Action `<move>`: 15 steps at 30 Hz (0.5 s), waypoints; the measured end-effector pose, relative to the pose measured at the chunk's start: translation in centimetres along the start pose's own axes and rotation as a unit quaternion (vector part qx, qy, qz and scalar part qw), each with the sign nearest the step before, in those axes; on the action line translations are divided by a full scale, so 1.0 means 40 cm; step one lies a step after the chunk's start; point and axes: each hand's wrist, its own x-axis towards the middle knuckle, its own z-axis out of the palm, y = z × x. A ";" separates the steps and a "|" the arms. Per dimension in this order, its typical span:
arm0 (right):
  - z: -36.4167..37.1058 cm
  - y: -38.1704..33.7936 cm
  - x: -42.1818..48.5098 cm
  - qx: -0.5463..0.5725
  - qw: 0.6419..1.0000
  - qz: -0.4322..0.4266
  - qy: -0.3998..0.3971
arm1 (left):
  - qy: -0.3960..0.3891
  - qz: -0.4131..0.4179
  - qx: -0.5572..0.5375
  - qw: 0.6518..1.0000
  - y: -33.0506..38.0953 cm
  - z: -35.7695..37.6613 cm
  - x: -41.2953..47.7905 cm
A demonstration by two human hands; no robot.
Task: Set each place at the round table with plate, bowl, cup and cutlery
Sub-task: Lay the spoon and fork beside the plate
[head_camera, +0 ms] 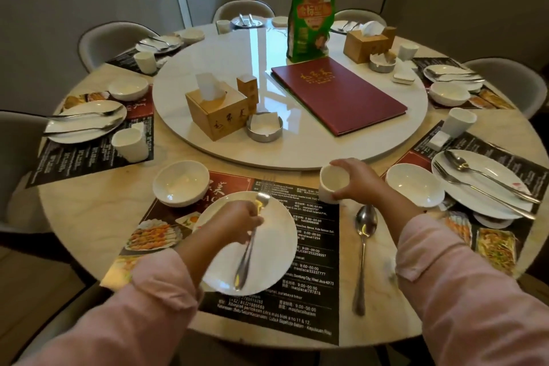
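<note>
Left hand grips fork over plate; right hand holds empty cup; spoon on desk.

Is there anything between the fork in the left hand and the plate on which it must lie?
Nothing visible. The left hand holds the fork over the bare plate. The spoon lies to its right, and the right hand holds the cup beyond.

White plate, fork slanting over it, empty bowl upper left, upright cup upper right, spoon right
</note>
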 end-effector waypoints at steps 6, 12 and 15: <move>0.030 0.000 0.015 -0.013 0.999 0.002 -0.032 | -0.052 -0.088 0.051 0.993 -0.103 -0.051 0.015; 0.036 0.015 0.014 -0.003 0.999 0.012 -0.033 | -0.064 -0.126 0.049 0.989 -0.130 -0.053 0.037; 0.041 0.017 0.012 0.000 1.000 0.010 -0.029 | -0.061 -0.131 0.028 0.989 -0.141 -0.055 0.046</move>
